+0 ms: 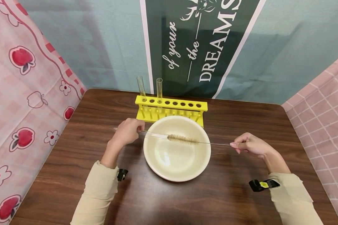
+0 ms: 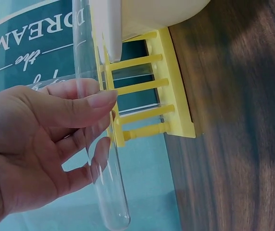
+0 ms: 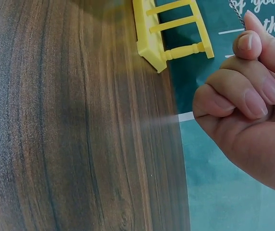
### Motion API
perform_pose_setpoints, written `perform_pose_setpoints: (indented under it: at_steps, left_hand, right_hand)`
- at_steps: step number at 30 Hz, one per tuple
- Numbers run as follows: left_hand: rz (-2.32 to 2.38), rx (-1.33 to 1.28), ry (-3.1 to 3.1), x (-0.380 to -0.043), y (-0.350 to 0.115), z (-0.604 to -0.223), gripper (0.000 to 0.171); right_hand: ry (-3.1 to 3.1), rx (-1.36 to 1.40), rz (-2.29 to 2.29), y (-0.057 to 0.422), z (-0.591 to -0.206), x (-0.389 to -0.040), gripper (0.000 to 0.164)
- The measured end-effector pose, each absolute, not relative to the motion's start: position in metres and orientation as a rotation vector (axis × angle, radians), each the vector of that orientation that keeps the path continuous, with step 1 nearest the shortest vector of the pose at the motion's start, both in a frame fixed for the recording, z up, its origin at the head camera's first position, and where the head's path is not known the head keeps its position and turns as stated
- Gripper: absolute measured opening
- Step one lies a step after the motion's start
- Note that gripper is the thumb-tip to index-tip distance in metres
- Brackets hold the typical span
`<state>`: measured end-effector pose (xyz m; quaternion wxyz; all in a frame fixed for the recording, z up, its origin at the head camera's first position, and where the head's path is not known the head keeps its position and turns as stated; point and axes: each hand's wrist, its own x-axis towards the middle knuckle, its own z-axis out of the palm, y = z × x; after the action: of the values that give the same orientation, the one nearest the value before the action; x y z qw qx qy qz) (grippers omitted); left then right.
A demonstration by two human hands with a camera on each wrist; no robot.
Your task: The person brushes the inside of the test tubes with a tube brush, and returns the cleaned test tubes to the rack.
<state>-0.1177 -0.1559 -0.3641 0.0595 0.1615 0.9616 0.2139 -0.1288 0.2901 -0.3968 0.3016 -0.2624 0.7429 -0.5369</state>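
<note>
My left hand (image 1: pixel 128 131) pinches a clear glass test tube (image 2: pixel 112 202) between thumb and fingers, its rounded end toward the left and its mouth over the cream bowl (image 1: pixel 177 168). Right at that mouth are the tan bristles of a test tube brush (image 1: pixel 183 139), outside the glass for most of their length. The brush's thin twisted wire handle (image 1: pixel 218 144) runs right to my right hand (image 1: pixel 249 144), which pinches its end between thumb and forefinger. In the right wrist view the other fingers are curled into the palm. Tube and brush lie nearly in one line above the bowl.
Behind the bowl stands a yellow test tube rack (image 1: pixel 171 103). Two glass tubes, one upright (image 1: pixel 159 89) and one leaning (image 1: pixel 140 86), are in its left holes. A brown wooden table (image 1: pixel 186 203) lies beneath, with patterned cloths at the left, back and right.
</note>
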Motion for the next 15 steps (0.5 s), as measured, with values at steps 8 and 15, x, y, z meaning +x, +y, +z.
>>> perform_pose_setpoints:
  at_steps: [8, 15]
  left_hand:
    - [0.746, 0.532, 2.874, -0.118, -0.151, -0.366, 0.028]
    - [0.729, 0.579, 2.87, -0.117, -0.147, -0.362, 0.027]
  right_hand:
    - [1.988, -0.664, -1.413, 0.283, -0.397, -0.129, 0.035]
    - [2.142, -0.595, -1.317, 0.27, -0.391, -0.13, 0.035]
